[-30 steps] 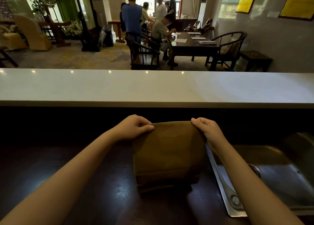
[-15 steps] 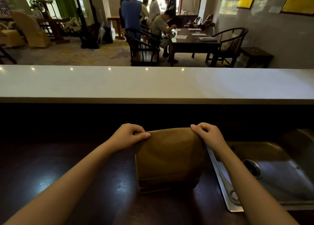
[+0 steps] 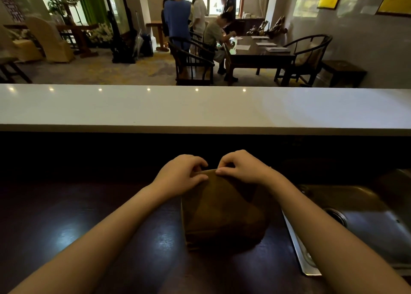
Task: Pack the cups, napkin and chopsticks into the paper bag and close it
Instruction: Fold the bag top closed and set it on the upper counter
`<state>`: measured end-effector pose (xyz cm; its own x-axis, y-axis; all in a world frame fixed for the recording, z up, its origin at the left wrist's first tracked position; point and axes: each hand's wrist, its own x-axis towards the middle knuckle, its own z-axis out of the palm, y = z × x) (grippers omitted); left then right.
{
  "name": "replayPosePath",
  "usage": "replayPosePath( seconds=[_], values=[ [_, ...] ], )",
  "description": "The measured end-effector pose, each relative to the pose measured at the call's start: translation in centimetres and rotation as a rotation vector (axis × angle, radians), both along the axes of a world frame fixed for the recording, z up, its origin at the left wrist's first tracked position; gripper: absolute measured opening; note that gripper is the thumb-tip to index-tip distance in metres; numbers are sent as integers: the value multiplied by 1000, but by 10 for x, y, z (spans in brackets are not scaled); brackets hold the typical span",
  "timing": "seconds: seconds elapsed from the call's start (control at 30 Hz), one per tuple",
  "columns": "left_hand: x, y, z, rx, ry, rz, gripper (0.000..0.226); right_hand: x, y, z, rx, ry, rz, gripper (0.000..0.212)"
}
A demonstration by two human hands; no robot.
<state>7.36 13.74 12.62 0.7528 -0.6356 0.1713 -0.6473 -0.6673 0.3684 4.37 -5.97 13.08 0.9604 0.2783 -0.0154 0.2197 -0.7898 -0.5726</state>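
A brown paper bag (image 3: 222,213) stands upright on the dark counter (image 3: 89,222) in front of me, its top pressed flat into a ridge. My left hand (image 3: 181,177) and my right hand (image 3: 241,167) sit close together at the middle of that top edge, each pinching the paper between thumb and fingers. The bag's sides slope inward toward the pinch. Cups, napkin and chopsticks are not visible; the closed bag hides its inside.
A steel sink (image 3: 360,225) lies right of the bag, its rim close to the bag's base. A raised white ledge (image 3: 200,109) runs across behind the counter. Beyond it, people stand and sit around a dark table (image 3: 260,53) with chairs.
Both hands slid inward from the bag's top corners to its middle, folding the top edge narrower. The bag stayed in place.
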Motion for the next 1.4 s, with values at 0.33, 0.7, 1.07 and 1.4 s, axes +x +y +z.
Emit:
replayPosePath(
  seconds=[0.33, 0.7, 1.07, 1.4],
  values=[
    [23, 6, 8, -28, 441, -35, 16, -10, -29, 8, -92, 118, 5, 23],
    [13, 24, -22, -406, 738, 117, 17, -46, -65, -39, 690, 105, -423, 22],
    [-28, -12, -66, -1181, 757, 516, 39, -40, -27, -78, 893, -248, -811, 40],
    [-25, -22, -68, -1299, 747, 563, 37, -38, -22, -78, 911, -331, -908, 50]
  ],
)
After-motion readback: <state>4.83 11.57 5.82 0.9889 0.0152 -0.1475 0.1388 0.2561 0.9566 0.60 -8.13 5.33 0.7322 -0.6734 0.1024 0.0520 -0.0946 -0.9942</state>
